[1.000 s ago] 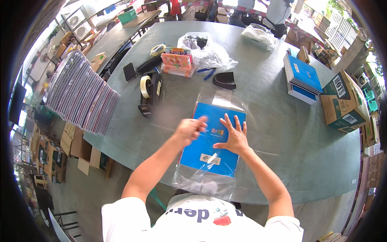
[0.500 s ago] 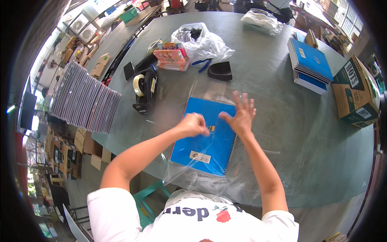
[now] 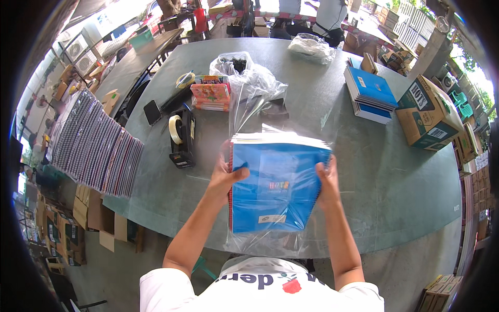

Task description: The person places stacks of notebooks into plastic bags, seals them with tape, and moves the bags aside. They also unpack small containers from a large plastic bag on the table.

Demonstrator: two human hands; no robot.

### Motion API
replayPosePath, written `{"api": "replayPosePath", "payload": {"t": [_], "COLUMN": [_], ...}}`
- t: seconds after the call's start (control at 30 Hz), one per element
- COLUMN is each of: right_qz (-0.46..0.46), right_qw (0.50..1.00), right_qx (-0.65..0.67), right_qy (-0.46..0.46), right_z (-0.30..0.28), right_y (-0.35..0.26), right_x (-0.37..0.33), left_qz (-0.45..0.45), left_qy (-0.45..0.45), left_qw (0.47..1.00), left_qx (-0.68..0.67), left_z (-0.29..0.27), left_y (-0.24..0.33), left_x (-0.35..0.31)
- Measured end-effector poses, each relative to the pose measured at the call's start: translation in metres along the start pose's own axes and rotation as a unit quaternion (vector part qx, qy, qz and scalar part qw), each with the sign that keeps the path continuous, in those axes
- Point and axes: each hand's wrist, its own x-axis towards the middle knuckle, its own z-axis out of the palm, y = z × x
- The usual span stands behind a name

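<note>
Between both hands, a set of blue spiral-bound notebooks [image 3: 283, 166] is raised off the table, its top page edges fanned slightly. Transparent plastic wrap [image 3: 265, 243] covers the notebooks and sticks out beyond their upper and lower ends. My left hand [image 3: 224, 178] grips the left side, thumb on the front cover and fingers around the edge. On the opposite side, my right hand [image 3: 327, 179] is closed the same way, its thumb over the right edge. The fingers behind the notebooks are mostly hidden.
A tape dispenser [image 3: 182, 138], a phone [image 3: 152, 112] and small red-orange packs [image 3: 210, 94] lie left of the notebooks. Wrapped books [image 3: 96, 145] are piled high at far left. Blue notebooks [image 3: 371, 86] and a cardboard box [image 3: 429, 112] stand at right on the green table [image 3: 405, 192].
Both hands have gone from moving above the flat-lying notebook to gripping its two sides. The notebooks in plastic are now lifted and tilted up, with several page edges showing.
</note>
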Motion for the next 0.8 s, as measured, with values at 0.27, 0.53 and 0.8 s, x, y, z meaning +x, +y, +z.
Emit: {"api": "replayPosePath", "payload": {"t": [0.27, 0.53, 0.8], "right_qz": [-0.191, -0.335, -0.429], "right_qw": [0.903, 0.882, 0.772], "right_qx": [-0.114, -0.331, -0.459], "right_qy": [-0.368, -0.022, 0.094], "right_z": [-0.016, -0.026, 0.009], "right_y": [-0.02, -0.023, -0.025], "right_x": [-0.017, -0.066, -0.095], "left_qz": [0.005, 0.577, 0.263], "left_qy": [-0.367, -0.08, -0.38], "left_qw": [0.921, 0.659, 0.525], "left_qx": [0.132, 0.476, 0.715], "left_z": [-0.073, 0.021, 0.084], "left_y": [0.011, 0.153, 0.157], "left_x": [0.015, -0.062, -0.031]}}
